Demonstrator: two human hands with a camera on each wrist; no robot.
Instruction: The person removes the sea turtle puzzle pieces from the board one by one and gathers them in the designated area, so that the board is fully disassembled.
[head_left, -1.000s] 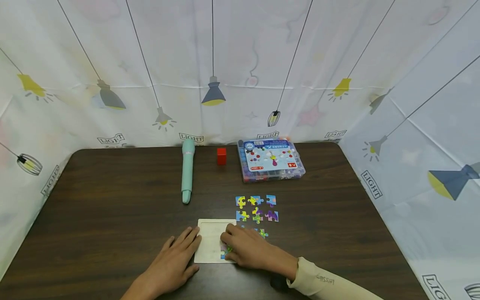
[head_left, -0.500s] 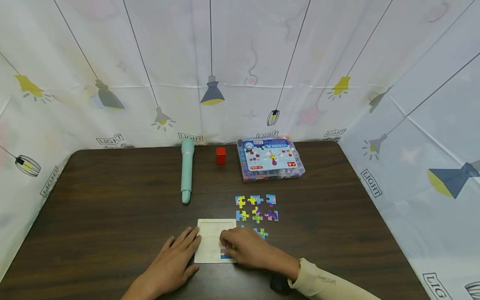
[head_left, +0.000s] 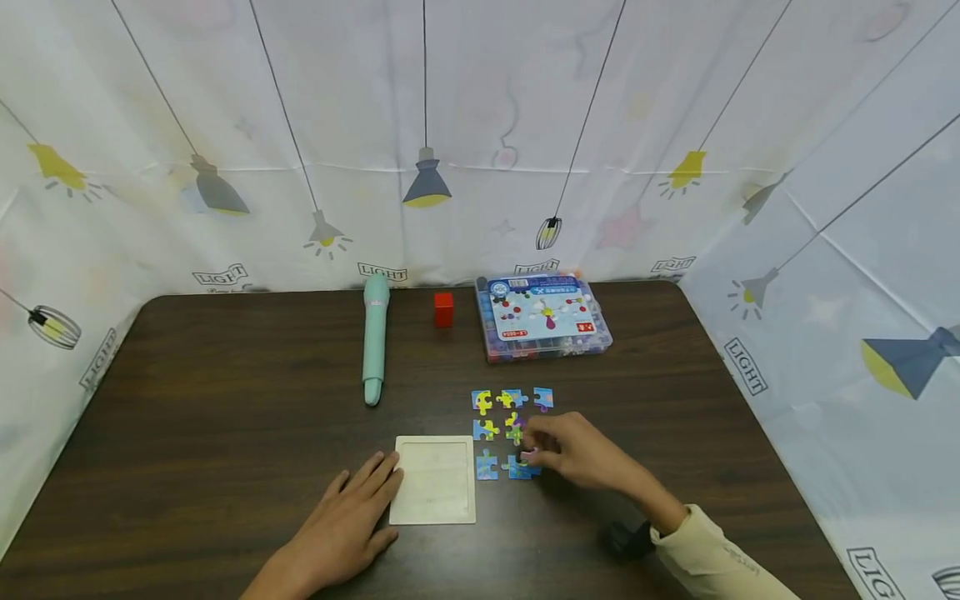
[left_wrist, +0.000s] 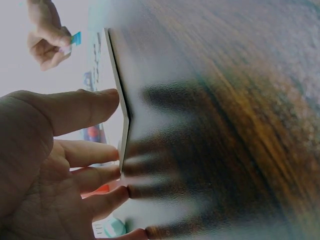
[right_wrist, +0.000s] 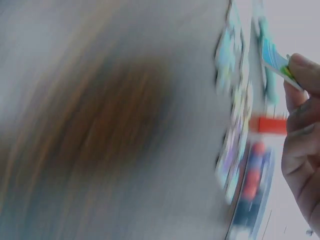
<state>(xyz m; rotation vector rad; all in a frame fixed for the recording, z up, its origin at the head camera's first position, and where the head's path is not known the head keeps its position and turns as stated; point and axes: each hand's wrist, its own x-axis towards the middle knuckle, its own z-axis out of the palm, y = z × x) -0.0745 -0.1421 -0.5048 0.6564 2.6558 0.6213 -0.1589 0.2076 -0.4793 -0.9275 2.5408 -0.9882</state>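
My left hand [head_left: 341,525] lies with fingers spread at the left edge of a pale, shallow puzzle tray [head_left: 432,487]. In the left wrist view its thumb [left_wrist: 85,110] and fingertips meet the tray's edge. My right hand [head_left: 581,454] is off the tray, over the right side of the loose puzzle pieces [head_left: 487,466]. Between thumb and fingers it pinches a puzzle piece [right_wrist: 274,59], blue with some green and yellow. That piece also shows in the left wrist view, at the fingertips of the right hand [left_wrist: 47,37]. Part of the loose group is hidden under the right hand.
Behind the pieces lies a clear plastic box [head_left: 543,321] with a printed label. A red block [head_left: 443,310] and a mint-green stick-shaped object [head_left: 374,342] lie left of it. A patterned curtain [head_left: 480,125] hangs along the table's back edge.
My right hand has lifted the puzzle piece out of the tray's lower right corner and moved right, over the loose pieces. My left hand has stayed at the tray's left edge.
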